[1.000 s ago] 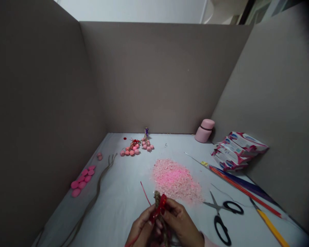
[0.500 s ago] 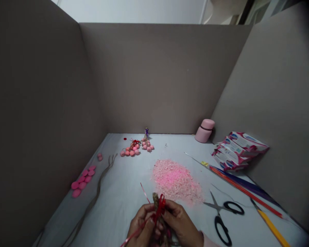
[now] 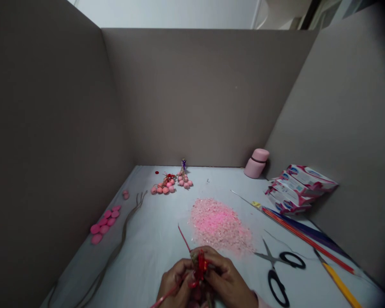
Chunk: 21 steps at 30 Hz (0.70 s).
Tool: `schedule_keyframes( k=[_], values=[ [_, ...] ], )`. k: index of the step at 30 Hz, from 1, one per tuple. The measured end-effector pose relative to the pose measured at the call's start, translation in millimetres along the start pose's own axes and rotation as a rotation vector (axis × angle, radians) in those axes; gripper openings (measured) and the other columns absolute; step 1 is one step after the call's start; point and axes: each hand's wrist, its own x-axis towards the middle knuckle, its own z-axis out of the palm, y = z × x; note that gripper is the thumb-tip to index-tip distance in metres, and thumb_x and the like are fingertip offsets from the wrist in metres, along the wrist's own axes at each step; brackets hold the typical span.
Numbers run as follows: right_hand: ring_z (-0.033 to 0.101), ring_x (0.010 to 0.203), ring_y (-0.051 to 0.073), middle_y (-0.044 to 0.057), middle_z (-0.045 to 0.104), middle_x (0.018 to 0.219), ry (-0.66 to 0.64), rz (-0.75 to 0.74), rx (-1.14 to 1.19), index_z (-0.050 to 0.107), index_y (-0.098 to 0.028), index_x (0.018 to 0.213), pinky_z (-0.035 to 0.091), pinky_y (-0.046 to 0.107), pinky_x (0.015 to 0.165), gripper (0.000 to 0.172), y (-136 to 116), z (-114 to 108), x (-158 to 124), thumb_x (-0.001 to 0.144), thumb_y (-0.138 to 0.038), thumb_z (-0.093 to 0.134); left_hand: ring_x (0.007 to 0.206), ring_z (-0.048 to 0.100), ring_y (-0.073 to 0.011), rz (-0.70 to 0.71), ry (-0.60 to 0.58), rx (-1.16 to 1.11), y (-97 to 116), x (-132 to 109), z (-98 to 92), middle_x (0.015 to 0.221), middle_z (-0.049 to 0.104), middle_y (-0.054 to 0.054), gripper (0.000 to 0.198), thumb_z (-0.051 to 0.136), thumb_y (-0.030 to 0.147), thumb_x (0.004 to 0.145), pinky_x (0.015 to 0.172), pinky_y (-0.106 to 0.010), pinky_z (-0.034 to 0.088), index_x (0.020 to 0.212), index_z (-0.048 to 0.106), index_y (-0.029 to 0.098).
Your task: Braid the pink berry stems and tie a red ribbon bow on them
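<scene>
Low in the head view, my left hand (image 3: pixel 176 283) and my right hand (image 3: pixel 226 278) both grip a jute-wrapped bundle (image 3: pixel 201 278) bound with shiny red ribbon (image 3: pixel 200 266). Much of the bundle is hidden by my fingers. A thin red ribbon strand (image 3: pixel 184 238) rises past my left hand, and its other end trails down-left (image 3: pixel 167 297). Just beyond my hands lies a heap of pink flakes (image 3: pixel 220 226). Black-handled scissors (image 3: pixel 277 267) rest to the right of my right hand, apart from it.
Grey board walls (image 3: pixel 195 98) surround the white-covered surface (image 3: pixel 154 239). Pink beaded clusters (image 3: pixel 167 185), pink discs (image 3: pixel 104 224), jute strands (image 3: pixel 123 237), a pink flask (image 3: pixel 256 163), stacked packets (image 3: pixel 300 188), and red, purple and yellow rods (image 3: pixel 308 239) lie around.
My hands have closed in around the bundle, covering more of it. The ribbon strand now stands up more steeply from my fingers. The camera view has shifted slightly.
</scene>
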Motion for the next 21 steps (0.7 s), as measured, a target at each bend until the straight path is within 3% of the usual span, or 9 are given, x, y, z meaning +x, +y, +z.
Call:
schedule_keyframes(
  k=[8,12,17,19,21],
  values=[
    [0.052,0.084,0.021,0.006,0.055,0.088,0.002,0.056,-0.056,0.065,-0.022,0.094,0.041,0.032,0.074,0.023,-5,5,-3,0.078,-0.036,0.057,0.04,0.045,-0.0096,0.019,0.116,0.091,14,-3,3.4,0.045,0.054,0.003,0.034,0.063,0.051,0.065,0.041,-0.019,0.034,0.067,0.057,0.017],
    [0.052,0.077,0.019,0.004,0.055,0.079,0.057,0.053,-0.161,0.064,-0.021,0.083,0.04,0.028,0.068,0.01,0,7,-5,0.076,-0.023,0.057,0.043,0.047,-0.0113,0.064,0.164,0.281,24,-7,4.6,0.047,0.056,0.002,0.029,0.061,0.046,0.068,0.043,-0.019,0.034,0.065,0.06,0.017],
    [0.05,0.068,0.017,0.001,0.053,0.069,0.088,0.054,-0.227,0.061,-0.019,0.07,0.038,0.027,0.063,0.009,3,6,-6,0.076,-0.019,0.055,0.046,0.047,-0.0129,0.294,0.248,0.556,27,-10,3.5,0.049,0.056,0.001,0.019,0.058,0.033,0.073,0.047,-0.021,0.035,0.059,0.061,0.02],
    [0.051,0.067,0.017,0.001,0.054,0.069,0.101,0.09,-0.18,0.061,-0.019,0.07,0.039,0.027,0.062,0.009,3,7,-7,0.076,-0.022,0.055,0.047,0.047,-0.0127,0.305,0.251,0.497,24,-8,1.9,0.051,0.055,0.001,0.022,0.06,0.035,0.072,0.046,-0.021,0.034,0.056,0.057,0.02],
    [0.052,0.065,0.017,0.002,0.056,0.069,0.111,0.141,-0.067,0.061,-0.018,0.073,0.04,0.027,0.059,0.009,2,11,-7,0.076,-0.026,0.057,0.045,0.047,-0.0119,0.195,0.177,0.309,20,-4,0.4,0.051,0.053,0.002,0.027,0.06,0.041,0.072,0.045,-0.021,0.033,0.057,0.053,0.02]
  ],
)
